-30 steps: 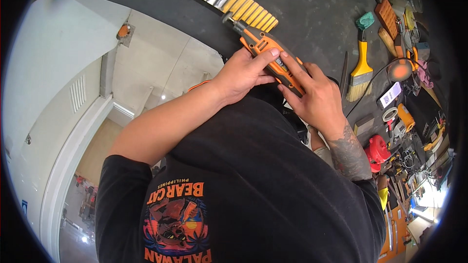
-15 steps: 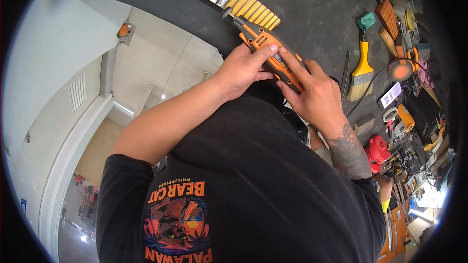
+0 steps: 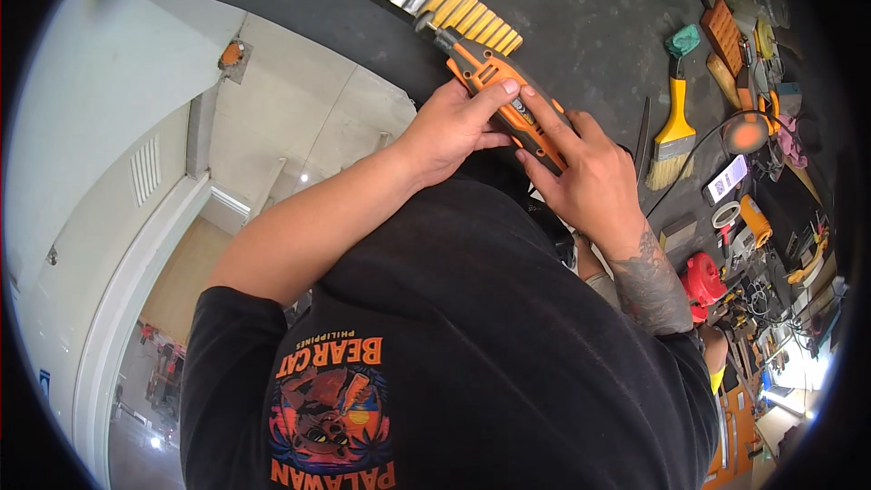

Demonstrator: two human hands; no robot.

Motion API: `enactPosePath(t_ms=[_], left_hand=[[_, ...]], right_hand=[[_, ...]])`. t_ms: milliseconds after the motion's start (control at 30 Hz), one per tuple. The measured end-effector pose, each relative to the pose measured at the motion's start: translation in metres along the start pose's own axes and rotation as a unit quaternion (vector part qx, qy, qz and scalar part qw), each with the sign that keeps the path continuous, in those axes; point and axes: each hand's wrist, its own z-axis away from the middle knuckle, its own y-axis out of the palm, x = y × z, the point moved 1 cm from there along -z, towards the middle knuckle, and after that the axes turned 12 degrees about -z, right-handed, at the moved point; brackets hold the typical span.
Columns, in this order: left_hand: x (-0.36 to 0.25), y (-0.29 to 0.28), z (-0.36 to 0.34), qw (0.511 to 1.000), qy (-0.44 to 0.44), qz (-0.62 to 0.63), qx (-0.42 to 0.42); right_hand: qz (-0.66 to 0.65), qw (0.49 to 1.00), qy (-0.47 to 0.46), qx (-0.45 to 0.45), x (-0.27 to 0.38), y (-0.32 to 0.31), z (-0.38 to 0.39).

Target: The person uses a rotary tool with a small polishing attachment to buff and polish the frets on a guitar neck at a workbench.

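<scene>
An orange and dark grey rotary tool (image 3: 481,63) lies slantwise between my two hands, its nose pointing up and left. A small dark round bit (image 3: 424,23) sits at its tip, by a row of silver and yellow ridged strips (image 3: 472,16). My left hand (image 3: 458,127) is wrapped round the body, thumb on top. My right hand (image 3: 585,163) grips the rear end, with the index finger stretched along the casing close to the left thumb. Some of the left fingers are hidden beneath the tool.
On the dark bench (image 3: 581,18) to the right lie a yellow-handled brush (image 3: 674,127), a phone (image 3: 726,178), a tape roll (image 3: 726,213) and a red tool (image 3: 703,279). Several more tools crowd the far right. A dark cord (image 3: 680,174) crosses the bench near the brush.
</scene>
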Motion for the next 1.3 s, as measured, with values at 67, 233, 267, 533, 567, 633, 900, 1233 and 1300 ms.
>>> enactPosePath(t_ms=[67,233,267,533,567,633,900,1233,1300], left_hand=[[0.001,0.000,-0.002,1.000,0.001,0.001,0.001],[0.000,0.002,-0.004,1.000,0.002,-0.003,-0.005],[0.000,0.002,-0.005,1.000,0.002,-0.002,-0.005],[-0.004,0.004,-0.010,1.000,0.008,-0.005,-0.009],[-0.004,0.004,-0.011,1.000,0.007,-0.006,-0.010],[-0.005,0.005,-0.012,1.000,0.006,-0.007,-0.010],[-0.012,0.011,-0.016,1.000,0.002,-0.016,-0.018],[-0.017,0.014,-0.023,1.000,0.010,-0.016,-0.010],[-0.018,0.014,-0.025,1.000,0.008,-0.021,-0.014]], right_hand=[[-0.002,1.000,0.004,0.003,-0.001,-0.001,0.000],[-0.006,1.000,0.008,0.002,-0.004,-0.002,-0.001],[-0.009,1.000,0.010,0.003,-0.004,-0.002,-0.001],[-0.018,1.000,0.016,0.007,-0.008,-0.007,-0.006],[-0.018,1.000,0.012,0.003,-0.008,-0.007,-0.006],[-0.018,1.000,0.008,-0.001,-0.009,-0.009,-0.007],[-0.035,0.999,0.019,0.001,-0.014,-0.014,-0.010],[-0.046,0.999,0.024,0.001,-0.020,-0.019,-0.014],[-0.046,0.999,0.021,-0.004,-0.020,-0.019,-0.014]])
